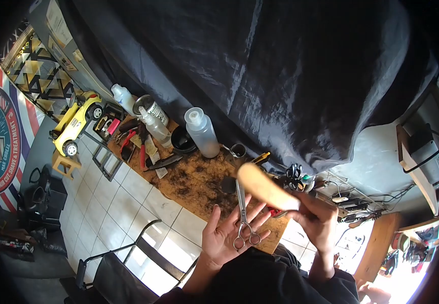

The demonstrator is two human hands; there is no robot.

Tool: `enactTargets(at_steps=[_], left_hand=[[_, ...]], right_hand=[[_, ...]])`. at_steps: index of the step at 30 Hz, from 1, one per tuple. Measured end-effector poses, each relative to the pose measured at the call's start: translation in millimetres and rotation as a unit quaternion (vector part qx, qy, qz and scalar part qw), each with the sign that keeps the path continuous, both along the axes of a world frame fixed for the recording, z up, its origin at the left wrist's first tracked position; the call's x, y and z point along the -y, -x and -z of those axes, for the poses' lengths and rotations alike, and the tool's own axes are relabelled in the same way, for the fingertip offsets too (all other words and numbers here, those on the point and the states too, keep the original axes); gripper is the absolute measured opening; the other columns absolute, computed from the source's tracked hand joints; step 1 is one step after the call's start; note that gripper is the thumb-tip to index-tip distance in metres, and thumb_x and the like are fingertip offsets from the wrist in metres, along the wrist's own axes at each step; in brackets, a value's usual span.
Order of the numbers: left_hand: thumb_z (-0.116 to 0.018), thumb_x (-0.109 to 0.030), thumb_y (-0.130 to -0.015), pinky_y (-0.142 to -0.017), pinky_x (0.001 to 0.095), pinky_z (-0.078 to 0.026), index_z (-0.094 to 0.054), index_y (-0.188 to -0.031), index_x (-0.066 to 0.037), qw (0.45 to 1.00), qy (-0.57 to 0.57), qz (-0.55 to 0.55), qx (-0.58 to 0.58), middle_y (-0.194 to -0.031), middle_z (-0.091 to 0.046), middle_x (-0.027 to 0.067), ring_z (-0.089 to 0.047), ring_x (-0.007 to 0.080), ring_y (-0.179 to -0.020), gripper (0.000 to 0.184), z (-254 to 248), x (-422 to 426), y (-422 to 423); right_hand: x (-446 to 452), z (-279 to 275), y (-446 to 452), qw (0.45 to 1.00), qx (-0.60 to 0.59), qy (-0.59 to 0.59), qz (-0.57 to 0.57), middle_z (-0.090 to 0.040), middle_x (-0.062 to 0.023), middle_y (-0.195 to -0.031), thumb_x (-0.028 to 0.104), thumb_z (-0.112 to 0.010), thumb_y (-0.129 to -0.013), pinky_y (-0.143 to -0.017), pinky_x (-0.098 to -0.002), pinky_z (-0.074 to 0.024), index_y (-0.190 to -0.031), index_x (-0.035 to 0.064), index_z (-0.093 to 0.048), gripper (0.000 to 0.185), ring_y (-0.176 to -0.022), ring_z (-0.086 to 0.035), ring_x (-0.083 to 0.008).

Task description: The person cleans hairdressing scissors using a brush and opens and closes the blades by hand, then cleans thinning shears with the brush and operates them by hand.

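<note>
My left hand is palm up with its fingers spread, and a pair of steel haircutting scissors is held on it. The scissors' finger rings lie over the palm and their blades point up past the fingertips. To its right, my right hand is closed round the narrow end of a pale wooden brush. The brush's broad end reaches left, above the scissors' tips; its bristles cannot be made out. Both hands are over the near right end of a brown worktop strewn with dark hair clippings.
On the worktop stand a translucent bottle, a clear spray bottle, a black bowl and a small cup. A black chair is at lower left. A yellow toy car is beyond. A dark cloth hangs behind.
</note>
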State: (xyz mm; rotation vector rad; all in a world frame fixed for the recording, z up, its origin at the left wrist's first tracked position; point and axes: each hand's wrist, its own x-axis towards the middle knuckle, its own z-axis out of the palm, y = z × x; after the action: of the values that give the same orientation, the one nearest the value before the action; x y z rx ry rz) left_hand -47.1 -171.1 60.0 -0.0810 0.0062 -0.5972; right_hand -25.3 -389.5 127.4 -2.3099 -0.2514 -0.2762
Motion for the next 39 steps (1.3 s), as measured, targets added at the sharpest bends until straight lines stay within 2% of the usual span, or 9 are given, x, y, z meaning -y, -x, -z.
enactTargets(at_steps=[1, 2, 3, 7, 15, 21, 30, 34, 39], left_hand=[[-0.015, -0.058, -0.096, -0.114, 0.0550, -0.011, -0.010, -0.150, -0.016, 1.000, 0.016, -0.004, -0.016, -0.156, -0.008, 0.0107, -0.003, 0.0287, -0.144, 0.069, 0, 0, 0], [-0.020, -0.057, -0.095, -0.115, 0.0539, -0.006, -0.011, -0.150, -0.018, 0.941, -0.257, -0.002, -0.220, -0.155, -0.014, 0.0110, -0.007, 0.0293, -0.144, 0.068, -40, 4, -4], [-0.022, -0.057, -0.095, -0.115, 0.0521, -0.009, -0.016, -0.149, -0.017, 0.999, -0.013, 0.010, -0.039, -0.153, -0.022, 0.0120, -0.013, 0.0288, -0.143, 0.067, -5, -3, -6], [-0.024, -0.058, -0.095, -0.114, 0.0465, -0.019, -0.016, -0.149, -0.017, 0.991, -0.136, -0.001, -0.010, -0.155, -0.015, 0.0108, -0.014, 0.0271, -0.143, 0.069, -18, 4, -3], [-0.024, -0.056, -0.096, -0.114, 0.0423, -0.020, -0.012, -0.149, -0.009, 0.993, -0.112, 0.034, 0.013, -0.155, -0.011, 0.0153, -0.014, 0.0274, -0.143, 0.072, -8, 3, -1], [-0.023, -0.056, -0.096, -0.115, 0.0453, -0.014, -0.017, -0.149, -0.012, 0.994, -0.108, 0.016, -0.023, -0.152, -0.021, 0.0162, -0.013, 0.0270, -0.143, 0.069, -18, 5, -5], [-0.031, -0.036, -0.101, -0.111, 0.0516, -0.024, -0.017, -0.148, -0.010, 0.993, -0.118, 0.025, 0.012, -0.151, -0.025, 0.0158, -0.029, 0.0307, -0.137, 0.056, -4, 0, 3], [-0.044, -0.022, -0.098, -0.097, 0.0424, -0.046, -0.020, -0.147, -0.008, 0.971, -0.233, 0.044, 0.030, -0.134, -0.048, 0.0143, -0.054, 0.0261, -0.117, 0.056, -1, 0, 6], [-0.050, -0.019, -0.096, -0.092, 0.0347, -0.047, -0.028, -0.144, -0.006, 0.972, -0.234, 0.025, 0.029, -0.126, -0.053, 0.0104, -0.056, 0.0182, -0.104, 0.054, 29, -1, 8]], right_hand=[[5, 1, 2, 0.998, -0.026, -0.025, -0.057, -0.068, -0.0080, -0.072, 0.028, -0.079, -0.069, -0.053, -0.0293, -0.0477, -0.108, 0.0075, -0.069, 0.045, -0.053, -0.060, -0.0134], [7, 8, 5, 0.989, -0.040, -0.067, -0.128, -0.068, -0.0070, -0.071, 0.028, -0.080, -0.068, -0.053, -0.0283, -0.0483, -0.106, 0.0073, -0.070, 0.044, -0.055, -0.062, -0.0142], [10, 13, 6, 0.975, -0.040, -0.082, -0.203, -0.068, -0.0045, -0.071, 0.029, -0.080, -0.067, -0.053, -0.0285, -0.0493, -0.105, 0.0109, -0.071, 0.042, -0.058, -0.065, -0.0154], [6, 11, 9, 0.948, -0.014, 0.017, -0.318, -0.068, -0.0020, -0.070, 0.034, -0.078, -0.070, -0.049, -0.0287, -0.0491, -0.104, 0.0125, -0.071, 0.041, -0.055, -0.064, -0.0155], [-2, 3, -5, 0.997, 0.046, -0.003, 0.068, -0.069, -0.0089, -0.076, 0.026, -0.079, -0.068, -0.054, -0.0274, -0.0504, -0.105, 0.0059, -0.070, 0.043, -0.062, -0.065, -0.0151], [14, 11, 5, 0.940, -0.054, -0.040, -0.335, -0.070, -0.0019, -0.072, 0.032, -0.078, -0.069, -0.051, -0.0268, -0.0504, -0.109, 0.0144, -0.070, 0.044, -0.058, -0.065, -0.0140], [15, 10, -7, 0.998, 0.012, 0.036, 0.048, -0.068, -0.0099, -0.076, 0.024, -0.082, -0.065, -0.055, -0.0290, -0.0483, -0.107, 0.0033, -0.068, 0.049, -0.060, -0.063, -0.0171], [18, 13, -8, 0.996, 0.034, -0.040, 0.066, -0.068, -0.0151, -0.077, 0.019, -0.083, -0.064, -0.058, -0.0283, -0.0481, -0.108, -0.0009, -0.067, 0.050, -0.062, -0.063, -0.0186], [21, 17, 0, 0.996, 0.010, -0.075, 0.047, -0.068, -0.0145, -0.078, 0.019, -0.083, -0.064, -0.059, -0.0282, -0.0492, -0.108, -0.0004, -0.067, 0.050, -0.062, -0.064, -0.0183]])
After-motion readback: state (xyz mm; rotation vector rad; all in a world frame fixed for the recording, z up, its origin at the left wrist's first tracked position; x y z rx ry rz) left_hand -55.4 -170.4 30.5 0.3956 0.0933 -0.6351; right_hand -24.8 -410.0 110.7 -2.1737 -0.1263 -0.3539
